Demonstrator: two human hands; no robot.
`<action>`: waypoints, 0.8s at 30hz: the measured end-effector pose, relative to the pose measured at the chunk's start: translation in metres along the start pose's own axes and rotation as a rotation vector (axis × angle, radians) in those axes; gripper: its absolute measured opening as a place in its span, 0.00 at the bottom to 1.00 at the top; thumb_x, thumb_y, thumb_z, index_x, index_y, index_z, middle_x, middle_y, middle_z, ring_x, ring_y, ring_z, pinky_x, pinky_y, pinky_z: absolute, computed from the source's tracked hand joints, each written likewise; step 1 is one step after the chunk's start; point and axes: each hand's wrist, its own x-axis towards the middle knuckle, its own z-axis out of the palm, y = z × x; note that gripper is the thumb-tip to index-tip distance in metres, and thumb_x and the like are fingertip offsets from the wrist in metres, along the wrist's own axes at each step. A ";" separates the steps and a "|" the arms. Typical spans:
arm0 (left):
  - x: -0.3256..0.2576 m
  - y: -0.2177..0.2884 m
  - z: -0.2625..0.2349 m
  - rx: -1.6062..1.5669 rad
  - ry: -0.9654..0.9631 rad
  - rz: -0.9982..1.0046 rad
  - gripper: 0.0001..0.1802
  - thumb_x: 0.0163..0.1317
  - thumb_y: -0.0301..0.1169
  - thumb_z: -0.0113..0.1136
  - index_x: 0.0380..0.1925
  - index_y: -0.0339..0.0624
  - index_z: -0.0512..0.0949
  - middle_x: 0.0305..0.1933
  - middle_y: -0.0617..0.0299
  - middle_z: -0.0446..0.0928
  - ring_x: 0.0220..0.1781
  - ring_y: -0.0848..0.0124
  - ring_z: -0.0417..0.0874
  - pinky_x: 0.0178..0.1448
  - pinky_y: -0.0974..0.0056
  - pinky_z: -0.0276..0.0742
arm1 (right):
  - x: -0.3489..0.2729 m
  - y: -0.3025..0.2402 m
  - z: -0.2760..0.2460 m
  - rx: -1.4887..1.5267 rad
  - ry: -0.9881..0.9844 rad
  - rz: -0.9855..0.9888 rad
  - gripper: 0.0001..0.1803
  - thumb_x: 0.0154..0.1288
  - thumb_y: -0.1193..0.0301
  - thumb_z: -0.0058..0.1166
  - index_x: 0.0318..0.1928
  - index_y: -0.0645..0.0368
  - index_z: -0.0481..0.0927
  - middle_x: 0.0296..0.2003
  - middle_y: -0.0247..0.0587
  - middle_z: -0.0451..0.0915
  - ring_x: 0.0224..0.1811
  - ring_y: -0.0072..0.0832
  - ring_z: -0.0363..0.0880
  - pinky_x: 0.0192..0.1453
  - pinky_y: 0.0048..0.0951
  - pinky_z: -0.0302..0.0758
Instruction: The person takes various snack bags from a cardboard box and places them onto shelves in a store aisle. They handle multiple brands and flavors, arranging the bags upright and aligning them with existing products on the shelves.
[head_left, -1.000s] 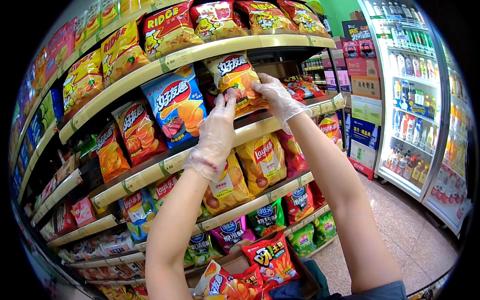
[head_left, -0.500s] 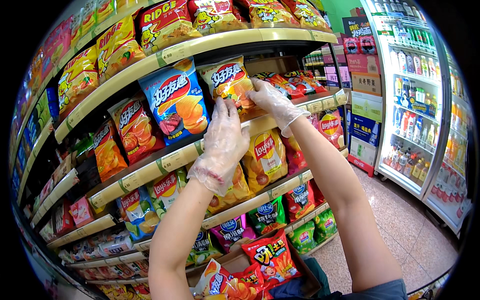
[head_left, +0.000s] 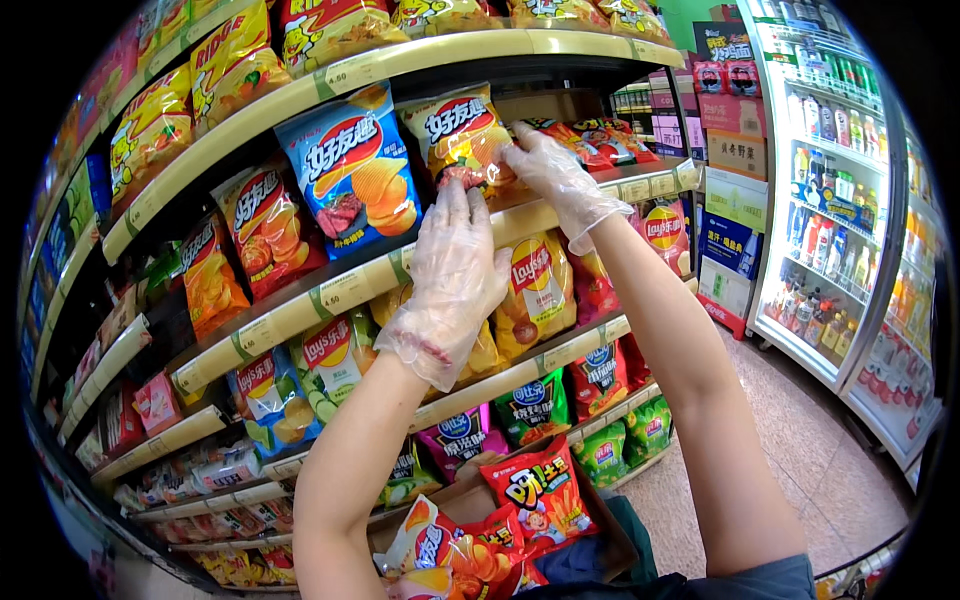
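A yellow chip bag (head_left: 456, 132) stands on a store shelf (head_left: 525, 218) between a blue bag (head_left: 362, 175) and red packets (head_left: 612, 141). The person's gloved left hand (head_left: 455, 270) lays straightened, unclenched fingers against the bag's lower front; the gloved right hand (head_left: 560, 182) is at its right edge, though whether that grip pinches cannot be told. The step appears to be squaring the bag in its row; the next move seems to call for a gentle release without tipping it.
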 end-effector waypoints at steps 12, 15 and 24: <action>-0.200 0.008 -0.114 -0.316 -0.365 -0.184 0.33 0.56 0.33 0.67 0.62 0.34 0.70 0.68 0.44 0.66 0.71 0.49 0.65 0.71 0.53 0.62 | -0.210 -0.006 -0.043 0.441 0.020 -0.055 0.24 0.69 0.65 0.52 0.62 0.63 0.73 0.52 0.41 0.82 0.57 0.28 0.78 0.66 0.28 0.67; -0.266 0.002 -0.140 -0.295 -0.439 -0.416 0.31 0.57 0.33 0.66 0.60 0.35 0.72 0.65 0.42 0.69 0.68 0.49 0.69 0.70 0.53 0.64 | -0.260 0.040 -0.059 0.465 -0.206 0.208 0.24 0.69 0.63 0.52 0.62 0.62 0.74 0.51 0.42 0.82 0.56 0.31 0.79 0.66 0.33 0.68; -0.405 0.043 -0.175 -0.439 -0.474 -1.117 0.31 0.60 0.35 0.66 0.60 0.30 0.70 0.66 0.41 0.68 0.70 0.52 0.68 0.71 0.55 0.64 | -0.383 0.032 0.014 0.620 -0.878 0.680 0.22 0.70 0.71 0.51 0.62 0.66 0.73 0.51 0.42 0.82 0.54 0.25 0.78 0.62 0.28 0.72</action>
